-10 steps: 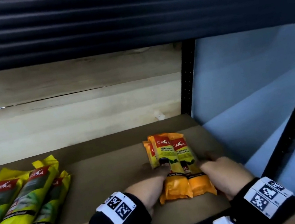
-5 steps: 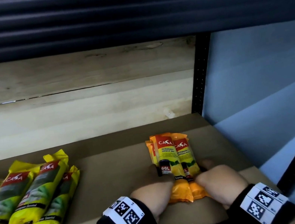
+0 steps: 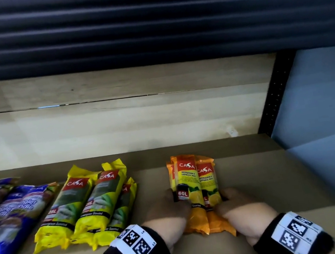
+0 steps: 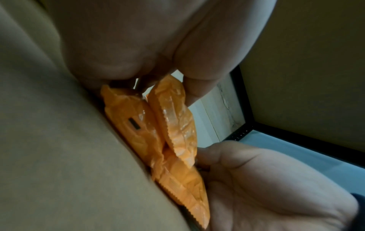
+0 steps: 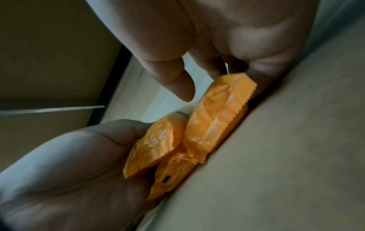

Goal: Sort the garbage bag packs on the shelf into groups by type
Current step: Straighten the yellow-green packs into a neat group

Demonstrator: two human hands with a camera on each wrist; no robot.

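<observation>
Three orange garbage bag packs (image 3: 191,187) lie stacked together on the brown shelf board (image 3: 260,177), right of the middle. My left hand (image 3: 171,202) grips their left side and my right hand (image 3: 226,197) grips their right side, fingers curled against the wrappers. In the left wrist view my left hand (image 4: 168,81) closes over the orange packs (image 4: 173,129) from above. In the right wrist view my right hand (image 5: 207,81) holds the orange packs (image 5: 213,118), thumb lifted above them. Three yellow packs (image 3: 91,205) lie just left of them. Blue packs (image 3: 3,218) lie at the far left.
A wooden back panel (image 3: 117,124) closes the rear of the shelf. A black perforated upright (image 3: 274,90) stands at the right back corner, with a pale blue wall (image 3: 325,99) beyond. The dark upper shelf (image 3: 143,19) hangs overhead.
Both hands have slid the orange packs left along the shelf, so the gap to the yellow packs is much narrower. The view has swung left and the blue packs now show.
</observation>
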